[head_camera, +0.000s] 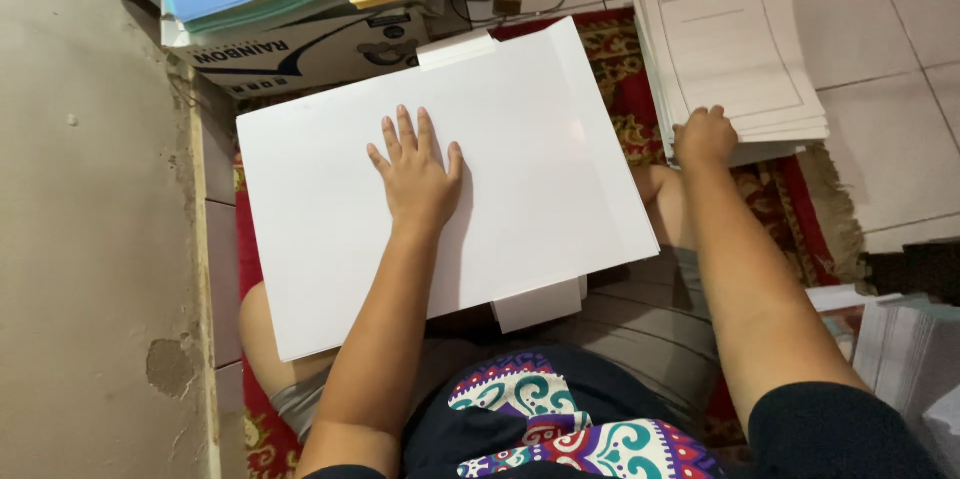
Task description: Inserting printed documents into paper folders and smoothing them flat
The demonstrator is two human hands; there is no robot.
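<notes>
White folder (540, 149) — a large, smooth sheet of stiff card with small flaps at its near and far edges — lies open across the lap; probably light, slippery and easily creased, best gripped at an edge. Left hand (420, 174) presses flat on it, fingers spread. Right hand (705, 136) rests curled on a stack of printed sheets (735, 39) — thin, limp paper — upon a patterned red rug (625, 89).

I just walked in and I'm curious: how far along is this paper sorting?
Early, it seems. Done: a white folder lies open and blank on the lap. In hand: the left hand presses flat on it, while the right hand touches the stack of printed sheets on the rug. Left: no sheet is in the folder; another paper pile waits at the right.
</notes>
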